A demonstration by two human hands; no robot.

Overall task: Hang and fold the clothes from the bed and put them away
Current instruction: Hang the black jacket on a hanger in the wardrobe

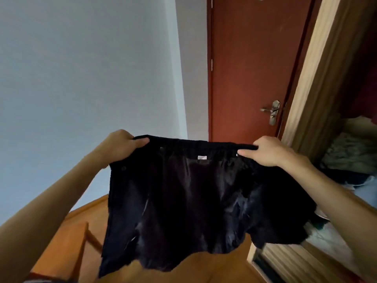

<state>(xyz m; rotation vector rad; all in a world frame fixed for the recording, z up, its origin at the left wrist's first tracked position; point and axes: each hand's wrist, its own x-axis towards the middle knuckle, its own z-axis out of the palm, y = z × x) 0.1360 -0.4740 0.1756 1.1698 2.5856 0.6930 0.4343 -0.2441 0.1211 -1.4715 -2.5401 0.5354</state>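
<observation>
While both hands hold it up mid-frame, the black garment (183,190) hangs spread — left hand (120,146) and right hand (271,152) each pinching a top corner of its band. Judged as the inspect-before-fold step; next comes laying it flat or bringing the corners together, then the open wardrobe (326,99) at right.
</observation>
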